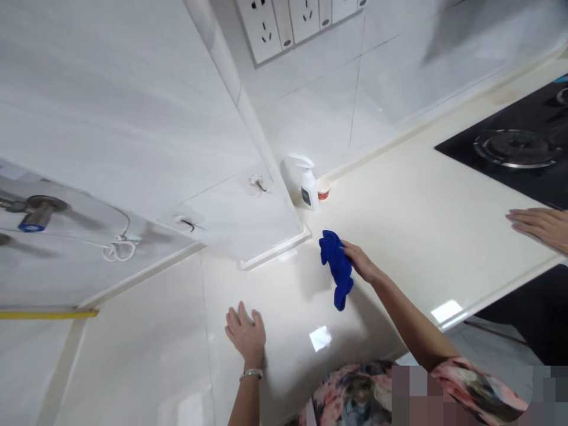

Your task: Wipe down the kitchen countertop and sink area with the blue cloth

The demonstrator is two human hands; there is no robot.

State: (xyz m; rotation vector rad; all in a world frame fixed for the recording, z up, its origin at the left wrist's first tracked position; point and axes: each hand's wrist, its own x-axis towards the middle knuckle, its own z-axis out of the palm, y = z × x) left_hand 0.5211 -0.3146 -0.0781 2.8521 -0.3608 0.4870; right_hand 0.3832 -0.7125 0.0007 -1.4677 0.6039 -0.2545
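My right hand [360, 261] grips a bunched dark-blue cloth [339, 269], which hangs from the fingers above the pale, glossy countertop [288, 284]. Fingers spread, my left hand [245, 331] rests on the same surface with nothing in it; a bracelet circles that wrist. Beyond the cloth, close to the wall corner, stands a white spray bottle [309, 188] with a dark label. Beside the bottle sits a small red and white tub [323, 189], partly hidden by it.
Another person's hand [539, 226] lies on the counter at the right edge, near a black gas hob [515, 151]. A boxed-out wall corner [266, 204] with wire ends juts over the counter. Sockets [302, 23], a pipe valve [39, 213] and a yellow strip [48, 315] also show.
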